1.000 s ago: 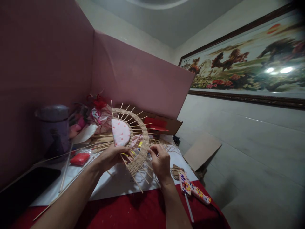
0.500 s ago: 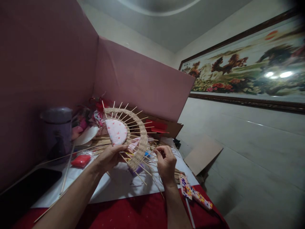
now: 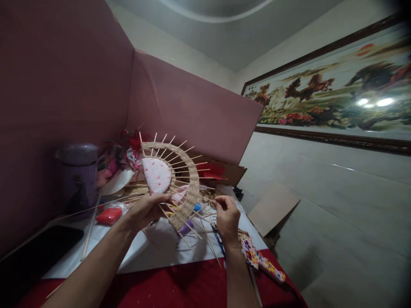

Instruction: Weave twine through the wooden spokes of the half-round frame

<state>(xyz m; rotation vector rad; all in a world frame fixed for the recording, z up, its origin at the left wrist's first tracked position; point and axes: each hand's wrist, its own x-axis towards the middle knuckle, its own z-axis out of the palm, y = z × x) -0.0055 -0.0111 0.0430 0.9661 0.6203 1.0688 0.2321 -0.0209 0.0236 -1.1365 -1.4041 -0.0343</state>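
Note:
My left hand [image 3: 146, 211] is closed on the lower edge of a half-round woven fan [image 3: 192, 184], thumb on the front. Thin wooden sticks fan out through its woven band and past its rim. At its centre sits a white half-circle of cloth [image 3: 157, 175] with small red marks. To the right of the fan, my right hand [image 3: 228, 216] has thumb and forefinger pinched together near the stick tips. What lies in that pinch is too small to make out.
A purple lidded cup [image 3: 77, 179], a red packet [image 3: 109, 216] and a dark phone-like slab [image 3: 41, 252] lie to the left. Loose sticks [image 3: 138, 190] are behind the fan. A flower-patterned glue gun [image 3: 261, 259] lies at right on the red cloth [image 3: 160, 286].
My right hand has shifted slightly right, away from the fan. The fan has tilted a little in my left hand, its lower end moving left.

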